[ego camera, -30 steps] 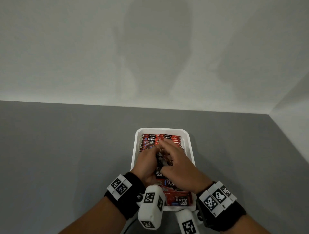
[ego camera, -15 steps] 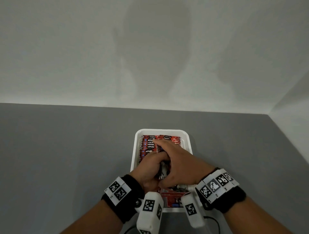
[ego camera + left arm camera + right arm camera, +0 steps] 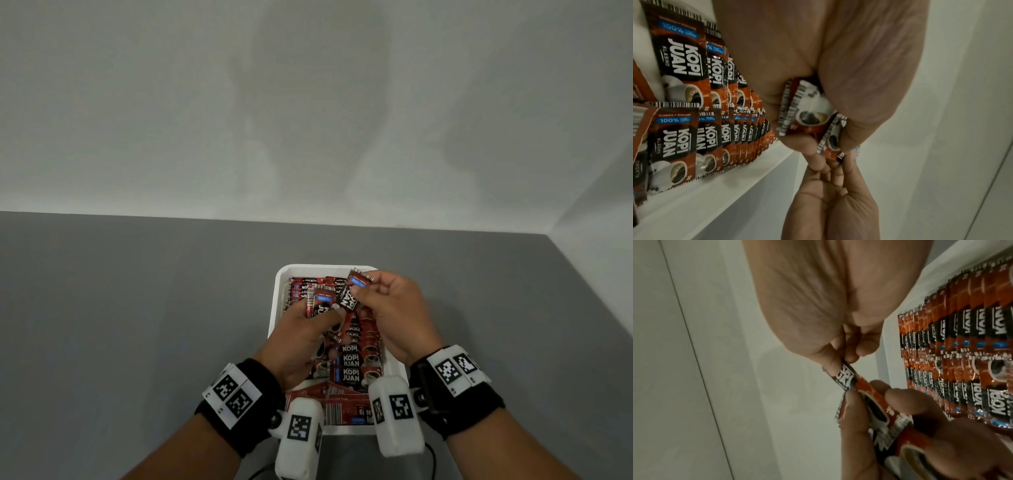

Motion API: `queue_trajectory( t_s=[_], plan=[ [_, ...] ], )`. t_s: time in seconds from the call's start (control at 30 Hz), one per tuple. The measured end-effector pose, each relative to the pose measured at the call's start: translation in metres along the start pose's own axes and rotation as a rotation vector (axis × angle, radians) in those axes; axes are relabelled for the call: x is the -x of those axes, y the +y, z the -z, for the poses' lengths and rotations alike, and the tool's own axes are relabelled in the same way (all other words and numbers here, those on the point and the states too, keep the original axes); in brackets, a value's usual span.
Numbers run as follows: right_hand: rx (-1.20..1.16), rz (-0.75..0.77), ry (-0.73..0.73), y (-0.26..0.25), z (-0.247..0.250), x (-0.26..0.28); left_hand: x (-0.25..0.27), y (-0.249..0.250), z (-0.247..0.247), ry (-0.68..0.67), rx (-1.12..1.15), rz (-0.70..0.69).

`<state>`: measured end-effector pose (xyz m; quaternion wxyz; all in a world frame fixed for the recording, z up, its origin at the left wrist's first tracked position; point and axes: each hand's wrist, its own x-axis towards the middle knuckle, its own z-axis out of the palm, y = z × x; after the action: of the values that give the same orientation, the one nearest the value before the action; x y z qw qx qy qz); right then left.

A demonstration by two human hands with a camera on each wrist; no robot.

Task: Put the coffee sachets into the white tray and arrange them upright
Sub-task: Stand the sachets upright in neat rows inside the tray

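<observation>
Head view, sachet [image 3: 352,293] pinched between right hand [image 3: 394,315] fingers [image 3: 360,292]

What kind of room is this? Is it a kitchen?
Probably not a kitchen: it looks like a plain recording booth. There is only a bare grey table, blank white walls, and marker-tagged wristbands with cameras.

grey table [image 3: 120,308] bears white tray [image 3: 277,291] near front edge; dark cable [image 3: 432,455] beside it.
</observation>
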<state>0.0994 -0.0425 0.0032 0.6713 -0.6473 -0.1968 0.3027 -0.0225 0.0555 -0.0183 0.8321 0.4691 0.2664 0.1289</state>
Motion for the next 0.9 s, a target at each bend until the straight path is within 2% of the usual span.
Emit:
queue_trajectory(
  t_s=[0.17, 0.27, 0.33, 0.43, 0.57, 0.67, 0.73, 0.9],
  plan=[
    [-0.193, -0.076, -0.019, 0.0, -0.008, 0.005, 0.0, -0.002, -0.001, -0.002, 0.008, -0.051],
    [-0.214, -0.1, 0.041, 0.002, -0.01, 0.004, 0.0, -0.005, -0.002, -0.021, -0.003, -0.048],
    [-0.27, -0.126, 0.063, -0.004, -0.011, 0.003, 0.0, -0.004, -0.001, -0.01, -0.014, -0.013],
    [-0.352, -0.218, 0.065, -0.015, -0.011, 0.003, 0.0, -0.001, 0.004, -0.007, 0.085, 0.1],
    [-0.191, -0.33, -0.013, -0.014, -0.011, 0.007, 0.002, 0.002, 0.001, -0.053, 0.097, 0.077],
    [-0.026, -0.297, -0.07, -0.004, -0.015, 0.009, 0.003, 0.002, -0.003, -0.045, -0.01, -0.035],
    [0.024, -0.252, -0.047, -0.002, -0.019, 0.011, 0.003, 0.0, -0.002, -0.043, -0.107, -0.095],
    [0.03, -0.204, 0.099, -0.005, -0.013, 0.006, 0.004, 0.0, 0.004, 0.002, -0.189, -0.069]
  ],
)
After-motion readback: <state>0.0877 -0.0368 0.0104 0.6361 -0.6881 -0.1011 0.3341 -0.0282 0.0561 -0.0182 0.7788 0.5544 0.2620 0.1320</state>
